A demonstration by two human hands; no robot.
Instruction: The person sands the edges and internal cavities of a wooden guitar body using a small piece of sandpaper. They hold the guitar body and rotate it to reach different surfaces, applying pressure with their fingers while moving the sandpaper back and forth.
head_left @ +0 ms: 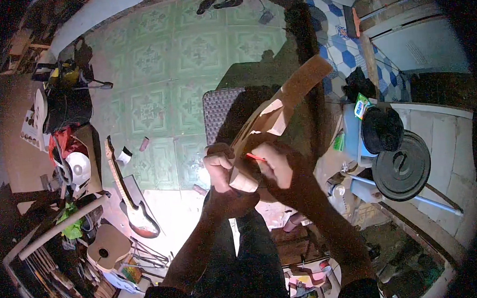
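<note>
A long shaped wooden piece (262,114), much like a guitar neck, slants from between my hands up to the right. Its far end is broad, flat and brown; paler cut faces show midway and at the near end. My left hand (219,166) is closed around the near end, fingers wrapped over it. Close beside it, my right hand (274,166) pinches a thin red stick (255,157), held against or just above the wood; I cannot tell whether they touch. The stick's kind is not clear, since the fingers cover most of it.
Below the wood stands a woven stool (218,115) on green tiles. An electric guitar (126,195) lies to the left, near an acoustic guitar body (109,249). A round black lid (401,166) and a blue-white pole (432,199) are at the right. Sandals (227,4) lie far off.
</note>
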